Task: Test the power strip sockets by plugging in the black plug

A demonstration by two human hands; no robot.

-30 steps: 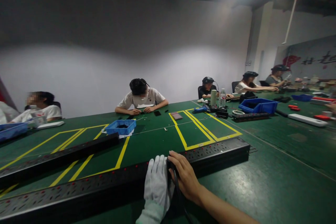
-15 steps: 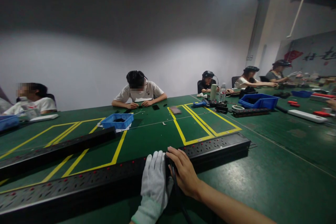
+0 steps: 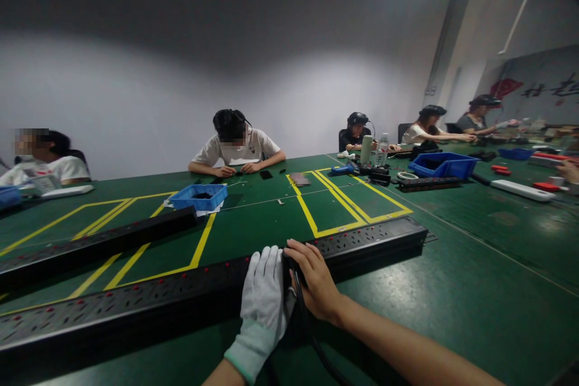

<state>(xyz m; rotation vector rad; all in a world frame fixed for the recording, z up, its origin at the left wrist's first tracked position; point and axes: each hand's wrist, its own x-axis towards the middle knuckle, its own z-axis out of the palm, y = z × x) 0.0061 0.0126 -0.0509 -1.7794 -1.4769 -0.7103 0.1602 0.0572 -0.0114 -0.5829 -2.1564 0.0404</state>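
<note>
A long black power strip (image 3: 181, 289) with sockets and red dots lies slantwise across the table in front of me. My left hand (image 3: 265, 289), in a white glove with a mint cuff, grips it near the middle, fingers over the top and thumb at the near side. Bare, my right hand (image 3: 312, 280) is wrapped over the strip just beside it, fingertips on top. A black cord (image 3: 304, 319) comes out between the two hands and drops towards me. Where the cord ends on the strip is hidden by my fingers.
A second black power strip (image 3: 113, 241) lies at the left, near a blue tray (image 3: 199, 196). Yellow tape (image 3: 312, 211) marks the green table (image 3: 452, 289). Opposite, a person (image 3: 237, 148) leans over small parts. Another blue bin (image 3: 441, 166) and a white strip (image 3: 520, 190) stand at the right.
The view has tilted slightly, so the scene sits a little higher. Both hands keep the same grip on the power strip.
</note>
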